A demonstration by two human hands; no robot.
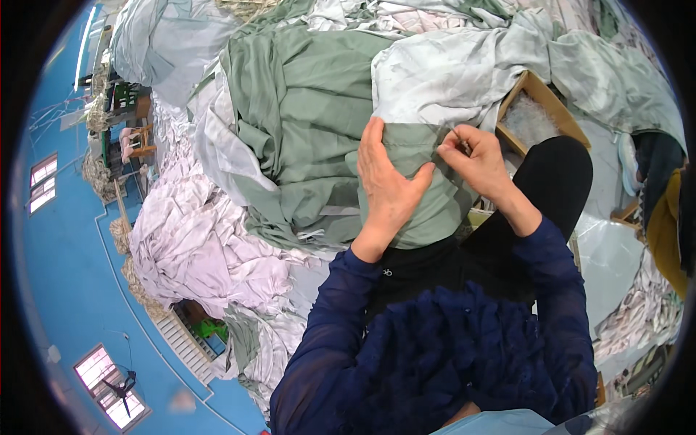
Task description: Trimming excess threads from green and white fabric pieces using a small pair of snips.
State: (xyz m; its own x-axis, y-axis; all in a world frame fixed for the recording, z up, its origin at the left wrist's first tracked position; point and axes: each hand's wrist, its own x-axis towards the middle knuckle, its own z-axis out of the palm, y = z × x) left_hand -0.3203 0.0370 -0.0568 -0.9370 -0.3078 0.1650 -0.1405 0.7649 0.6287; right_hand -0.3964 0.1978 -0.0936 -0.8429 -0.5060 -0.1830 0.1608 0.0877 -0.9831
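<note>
A large green cloth (304, 94) is spread over my lap and the heap before me, with a seam or folded edge running between my hands. My left hand (384, 185) lies on this cloth, its fingers stretched out and thumb apart. To its right, my right hand (475, 161) pinches at the seam, thumb and fingertips together. Something small and dark shows by those fingertips, too small to name. White cloth (438, 76) adjoins the green piece just beyond both hands.
An open cardboard box (564, 112) holding grey, thread-like fluff stands beyond my right knee. Pale pink cloth (210, 239) is heaped at the left. Another person's mustard-coloured clothing (665, 225) shows at the right edge. Tied bundles (98, 174) line the far left.
</note>
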